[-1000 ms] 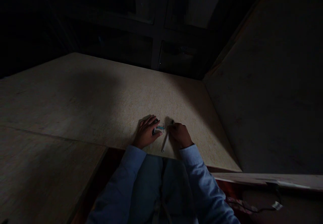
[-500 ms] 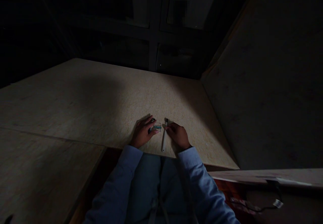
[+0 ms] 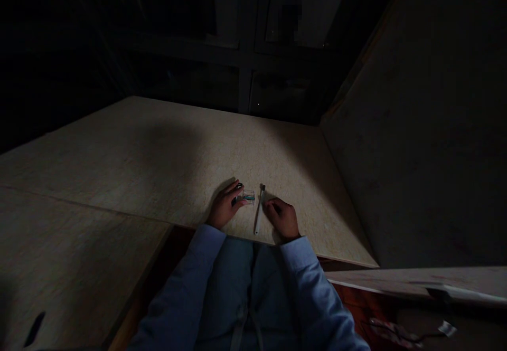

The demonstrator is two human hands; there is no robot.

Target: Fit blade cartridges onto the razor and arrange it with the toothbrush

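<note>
Clear plastic, by the look of it: small case [image 3: 249,198] with a teal-green strip is lying on the pale tabletop [image 3: 206,145], near the front edge. Left hand [image 3: 224,207] is resting on the table and holding the case at its left end, fingertips on the far side, thumb on the near side, clamping lightly as far as the dim light is showing. Something dark is peeking out between those fingers; cannot tell whether it is belonging to the case.

White-handled brush [image 3: 259,216], probably a toothbrush, is lying between the case and the right hand [image 3: 283,219], dark head pointing away from the person, not touching the case. Right fingers are curling in together just beside the handle, apparently gripping nothing; contact with the brush is not looking likely.

Handling judgement: steadying the case is mattering most, so light, even pressure from thumb and fingertips is working better than squeezing, thin clear walls probably flexing or slipping. Pinching the brush mid-handle, rather than pushing its head, is keeping it from rolling into the case. Low light is hiding edges, so placing fingertips slowly is paying off.
</note>
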